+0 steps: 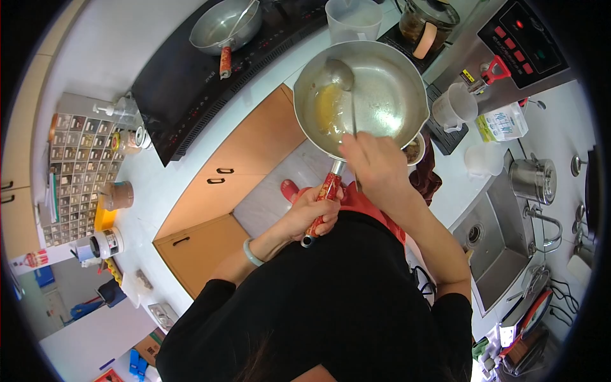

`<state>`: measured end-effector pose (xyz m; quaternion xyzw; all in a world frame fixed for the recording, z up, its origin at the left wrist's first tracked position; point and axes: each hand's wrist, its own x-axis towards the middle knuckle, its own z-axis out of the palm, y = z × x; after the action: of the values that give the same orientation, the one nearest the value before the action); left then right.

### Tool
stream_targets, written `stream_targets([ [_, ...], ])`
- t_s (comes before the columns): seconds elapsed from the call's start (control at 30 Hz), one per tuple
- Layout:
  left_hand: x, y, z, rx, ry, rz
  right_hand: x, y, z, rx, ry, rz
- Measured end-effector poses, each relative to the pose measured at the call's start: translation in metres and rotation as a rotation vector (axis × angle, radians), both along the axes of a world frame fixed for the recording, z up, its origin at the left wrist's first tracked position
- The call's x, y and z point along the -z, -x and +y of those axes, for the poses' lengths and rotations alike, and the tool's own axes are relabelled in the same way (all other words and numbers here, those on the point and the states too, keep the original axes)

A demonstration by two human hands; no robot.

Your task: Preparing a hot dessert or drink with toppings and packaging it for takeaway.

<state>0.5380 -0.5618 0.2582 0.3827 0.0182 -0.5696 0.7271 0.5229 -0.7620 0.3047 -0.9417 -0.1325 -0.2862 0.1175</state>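
Note:
My left hand [312, 212] grips the red patterned handle [329, 186] of a metal saucepan [391, 86], whose bowl is tilted towards the camera. A yellow, glossy substance [328, 110] lies on the left side of the pan's inside. In my right hand [374, 164] is a metal ladle [340, 75]; its bowl rests inside the pan, just above the yellow substance, and its shaft crosses the near rim. Behind the pan's lower right rim, a small bowl with brown contents [414, 149] is partly hidden.
A second pan [226, 28] stands on the black cooktop [176, 86]. Plastic jugs [353, 21] and a glass pot [429, 24] stand beyond my pan. At right are a measuring jug [454, 107], a lidded steel pot [532, 180] and the sink [501, 238]; jars [117, 196] line the left counter.

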Motion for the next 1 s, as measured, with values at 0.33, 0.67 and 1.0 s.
stream_targets([
  [0.33, 0.007, -0.018, 0.006, -0.003, -0.055, -0.215, -0.031, 0.031, -0.064, -0.321, 0.028, 0.114],
  [0.67, -0.007, -0.028, -0.005, 0.115, -0.191, -0.455, -0.034, 0.054, -0.069, -0.424, 0.082, 0.102],
  [1.0, -0.031, -0.032, -0.016, 0.11, -0.335, -0.536, -0.06, 0.028, -0.139, -0.189, 0.436, -0.024],
])
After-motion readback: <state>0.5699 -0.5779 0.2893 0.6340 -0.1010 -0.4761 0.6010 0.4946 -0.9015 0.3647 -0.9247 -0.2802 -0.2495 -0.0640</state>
